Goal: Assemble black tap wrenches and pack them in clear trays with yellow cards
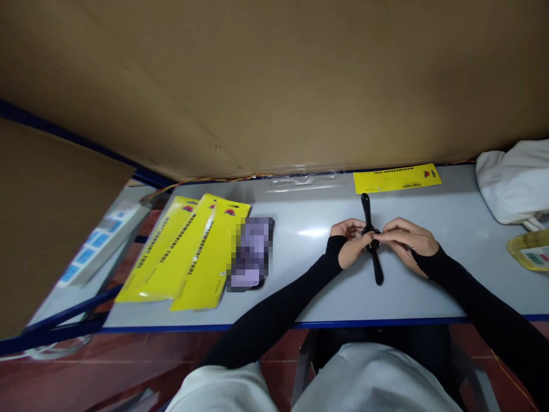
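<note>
One tall brown board (274, 86) stands beyond both hands, and a pale grey table (300, 274) lies beneath them. Well to the left of the left hand, yellow packs (214, 252) overlap one another, with a white-and-blue box (103, 243) farther out on that side. A white cloth (517, 186) lies well to the right of the right hand, with a bottle of yellow liquid (529, 250) on its near side. Past the fingers is a single yellow card (397, 179); to its left lies clear plastic (306, 180). Between the packs and the left hand is a partly blurred phone (253, 252). The black two-handled tool (377, 266) is between the hands, its ends pointing away from and towards the person. The left hand (352, 245) curls around its middle, thumb on top. The right hand (409, 239) is narrow, fingertips at that middle; I cannot tell whether it grips.
</note>
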`<state>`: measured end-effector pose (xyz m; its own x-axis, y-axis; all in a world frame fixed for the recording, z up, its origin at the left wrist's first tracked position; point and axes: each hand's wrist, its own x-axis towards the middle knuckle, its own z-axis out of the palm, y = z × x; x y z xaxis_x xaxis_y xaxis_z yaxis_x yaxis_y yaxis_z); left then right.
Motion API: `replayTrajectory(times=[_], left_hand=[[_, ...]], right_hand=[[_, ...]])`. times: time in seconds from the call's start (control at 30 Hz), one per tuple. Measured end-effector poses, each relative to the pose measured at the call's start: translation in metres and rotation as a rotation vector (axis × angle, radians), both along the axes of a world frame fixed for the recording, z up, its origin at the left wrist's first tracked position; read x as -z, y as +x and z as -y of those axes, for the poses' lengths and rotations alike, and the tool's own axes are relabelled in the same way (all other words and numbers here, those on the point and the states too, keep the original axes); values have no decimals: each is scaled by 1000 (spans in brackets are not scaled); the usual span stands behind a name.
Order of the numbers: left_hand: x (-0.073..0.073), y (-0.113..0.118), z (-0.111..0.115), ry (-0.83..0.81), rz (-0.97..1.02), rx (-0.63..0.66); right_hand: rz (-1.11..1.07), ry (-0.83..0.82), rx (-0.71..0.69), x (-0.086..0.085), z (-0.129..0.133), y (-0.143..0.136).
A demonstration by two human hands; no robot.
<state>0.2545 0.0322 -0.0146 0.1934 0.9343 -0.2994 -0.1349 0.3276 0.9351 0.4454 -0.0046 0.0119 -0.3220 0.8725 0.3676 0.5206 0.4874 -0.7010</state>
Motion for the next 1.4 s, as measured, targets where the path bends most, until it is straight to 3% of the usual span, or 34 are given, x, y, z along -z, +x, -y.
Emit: replayTrajectory(times=[0.13, 0.4, 0.67, 0.87, 1.1, 1.23, 1.4], left_hand=[[-1, 1, 0, -10, -14, 21], [-1, 1, -2, -20, -11, 4], [2, 3, 0, -29, -25, -16], [3, 3, 0, 23, -37, -13], [2, 3, 0, 5, -41, -17], [2, 3, -2, -1, -20, -5], [-3, 6, 0, 8, -14, 24]], right_hand=[[-15, -3, 29, -3, 4, -4], [-68, -109, 176, 9, 14, -23], [-364, -546, 250, 10, 13, -22], [-235, -316, 287, 5, 8, -19], [-114, -196, 229, 16, 3, -16], [-114, -247, 265, 12, 5, -17], [-277, -517, 358, 3, 0, -21]])
